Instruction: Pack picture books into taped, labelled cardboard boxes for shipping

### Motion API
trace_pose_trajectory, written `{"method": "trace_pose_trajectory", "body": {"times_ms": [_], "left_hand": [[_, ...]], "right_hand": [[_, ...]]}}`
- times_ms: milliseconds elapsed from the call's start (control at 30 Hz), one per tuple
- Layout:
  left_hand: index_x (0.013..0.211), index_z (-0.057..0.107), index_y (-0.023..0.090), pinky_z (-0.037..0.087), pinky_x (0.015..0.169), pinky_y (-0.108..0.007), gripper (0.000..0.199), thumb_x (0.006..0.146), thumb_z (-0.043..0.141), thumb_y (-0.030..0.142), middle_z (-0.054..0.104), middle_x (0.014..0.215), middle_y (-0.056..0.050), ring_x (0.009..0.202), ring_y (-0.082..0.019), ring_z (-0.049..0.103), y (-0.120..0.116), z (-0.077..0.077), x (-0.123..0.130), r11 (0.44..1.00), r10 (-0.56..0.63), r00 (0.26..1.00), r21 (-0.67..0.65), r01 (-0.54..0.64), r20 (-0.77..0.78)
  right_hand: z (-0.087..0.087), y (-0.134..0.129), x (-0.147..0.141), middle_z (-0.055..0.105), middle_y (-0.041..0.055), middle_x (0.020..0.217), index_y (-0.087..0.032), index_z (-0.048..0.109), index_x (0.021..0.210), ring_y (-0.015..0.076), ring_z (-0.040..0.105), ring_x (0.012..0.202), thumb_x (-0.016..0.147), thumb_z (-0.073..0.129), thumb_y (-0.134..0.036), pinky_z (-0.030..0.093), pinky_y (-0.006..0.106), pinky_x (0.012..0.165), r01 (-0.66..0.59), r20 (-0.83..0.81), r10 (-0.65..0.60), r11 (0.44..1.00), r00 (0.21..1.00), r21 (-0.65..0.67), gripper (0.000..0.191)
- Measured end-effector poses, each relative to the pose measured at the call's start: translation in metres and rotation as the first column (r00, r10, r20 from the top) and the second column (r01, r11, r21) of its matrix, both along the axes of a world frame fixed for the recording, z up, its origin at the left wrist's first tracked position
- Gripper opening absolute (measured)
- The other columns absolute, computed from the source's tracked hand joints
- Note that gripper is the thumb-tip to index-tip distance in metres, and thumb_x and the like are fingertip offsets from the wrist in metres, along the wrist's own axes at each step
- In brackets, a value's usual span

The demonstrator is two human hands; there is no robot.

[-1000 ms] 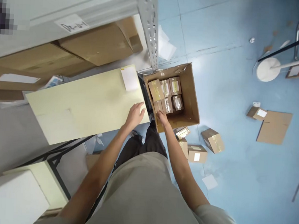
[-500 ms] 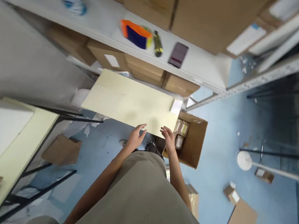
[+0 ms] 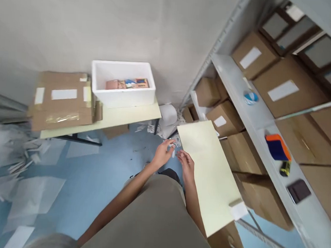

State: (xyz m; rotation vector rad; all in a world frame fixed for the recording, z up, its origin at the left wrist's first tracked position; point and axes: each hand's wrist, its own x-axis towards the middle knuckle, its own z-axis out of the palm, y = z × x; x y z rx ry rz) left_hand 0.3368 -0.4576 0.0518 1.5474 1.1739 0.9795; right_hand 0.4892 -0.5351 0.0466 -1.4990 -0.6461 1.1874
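In front of my body, above the blue floor, my left hand [image 3: 163, 154] is raised with thumb and fingers apart. Close by on its right is my right hand [image 3: 187, 164], its fingers loosely bent and nothing visible in them. It is nearest to the left edge of a pale yellow tabletop [image 3: 208, 160]. A small white box [image 3: 238, 210] lies at that tabletop's near right corner. Ahead to the left, a white foam box [image 3: 124, 99] holding several small colourful packages [image 3: 131, 83] stands on another pale yellow table [image 3: 126, 115].
Flattened cardboard [image 3: 62, 112] lies beside the foam box. On the right, a grey shelf [image 3: 266, 126] holds cardboard boxes [image 3: 288, 90], a tape roll [image 3: 250, 98], an orange and navy item [image 3: 277, 147] and a phone [image 3: 298, 191]. Paper sheets [image 3: 34, 194] litter the floor. An open carton [image 3: 227, 240] is below right.
My view has turned left, bringing the foam box and its table ahead of me. The yellow tabletop and shelf now lie to my right. Both hands stay raised, a little closer together.
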Motion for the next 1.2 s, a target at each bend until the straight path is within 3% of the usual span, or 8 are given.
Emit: {"method": "trace_pose_trajectory", "body": {"times_ms": [200,400,633,767,867,967,1100,1200], "left_hand": [[0.133,0.073,0.022,0.058,0.110,-0.047,0.036,0.102,0.059,0.034,0.074,0.137,-0.015,0.122,-0.029,0.074,0.040,-0.027,-0.081,0.949,0.311,0.949,-0.076,-0.306,0.058],[0.127,0.075,0.020,0.059,0.109,-0.046,0.036,0.102,0.061,0.043,0.075,0.132,-0.016,0.120,-0.028,0.075,0.102,-0.033,-0.139,0.864,0.495,0.867,-0.140,-0.484,0.054],[0.125,0.076,0.017,0.059,0.106,-0.045,0.040,0.102,0.059,0.045,0.076,0.128,-0.016,0.117,-0.029,0.074,0.210,-0.022,-0.194,0.794,0.599,0.796,-0.066,-0.605,-0.090],[0.128,0.073,0.015,0.057,0.104,-0.042,0.042,0.106,0.051,0.043,0.075,0.128,-0.018,0.109,-0.027,0.074,0.290,-0.018,-0.230,0.766,0.626,0.715,0.074,-0.638,-0.312],[0.125,0.074,0.014,0.054,0.099,-0.039,0.043,0.109,0.044,0.040,0.076,0.124,-0.019,0.104,-0.028,0.074,0.349,-0.023,-0.253,0.781,0.562,0.624,0.100,-0.617,-0.542],[0.108,0.079,0.014,0.052,0.095,-0.037,0.044,0.109,0.041,0.038,0.079,0.113,-0.020,0.103,-0.030,0.074,0.392,-0.033,-0.264,0.813,0.365,0.551,-0.031,-0.581,-0.750],[0.101,0.081,0.016,0.052,0.088,-0.036,0.044,0.106,0.044,0.037,0.080,0.108,-0.020,0.102,-0.033,0.076,0.414,-0.043,-0.264,0.764,0.174,0.481,-0.191,-0.616,-0.859],[0.102,0.083,0.016,0.052,0.086,-0.037,0.045,0.104,0.046,0.041,0.081,0.105,-0.020,0.102,-0.035,0.077,0.416,-0.046,-0.262,0.745,0.123,0.482,-0.240,-0.623,-0.868]], "right_hand": [[-0.004,0.083,-0.059,0.082,0.0114,0.120,-0.025,0.077,0.115,0.0317,0.078,0.113,0.086,0.080,-0.062,0.058,0.053,0.110,-0.258,-0.005,0.258,0.966,0.966,-0.034,0.048],[-0.010,0.176,-0.106,0.083,0.0116,0.115,-0.025,0.077,0.113,0.0314,0.079,0.107,0.086,0.079,-0.064,0.060,0.051,0.105,-0.413,-0.014,0.413,0.910,0.911,-0.022,0.048],[0.001,0.314,-0.137,0.083,0.0126,0.113,-0.023,0.076,0.111,0.0296,0.079,0.106,0.091,0.072,-0.068,0.062,0.046,0.102,-0.536,0.065,0.532,0.841,0.844,0.076,0.049],[-0.001,0.408,-0.166,0.082,0.0121,0.116,-0.022,0.076,0.112,0.0269,0.077,0.111,0.099,0.064,-0.061,0.060,0.040,0.104,-0.617,0.264,0.569,0.771,0.778,0.158,0.043],[-0.010,0.476,-0.199,0.082,0.0107,0.119,-0.020,0.075,0.116,0.0237,0.077,0.105,0.105,0.058,-0.042,0.060,0.035,0.098,-0.689,0.486,0.579,0.722,0.654,0.067,0.030],[-0.022,0.523,-0.234,0.082,0.0076,0.118,-0.021,0.074,0.123,0.0221,0.077,0.105,0.107,0.054,-0.029,0.057,0.032,0.097,-0.754,0.632,0.649,0.640,0.424,-0.151,0.026],[-0.035,0.542,-0.266,0.082,0.0082,0.119,-0.022,0.075,0.123,0.0241,0.076,0.112,0.110,0.051,-0.028,0.055,0.031,0.095,-0.730,0.686,0.718,0.528,0.112,-0.433,0.027],[-0.039,0.538,-0.276,0.083,0.0113,0.115,-0.022,0.076,0.123,0.0264,0.077,0.107,0.113,0.045,-0.034,0.055,0.033,0.091,-0.664,0.699,0.715,0.515,-0.016,-0.543,0.035]]}}
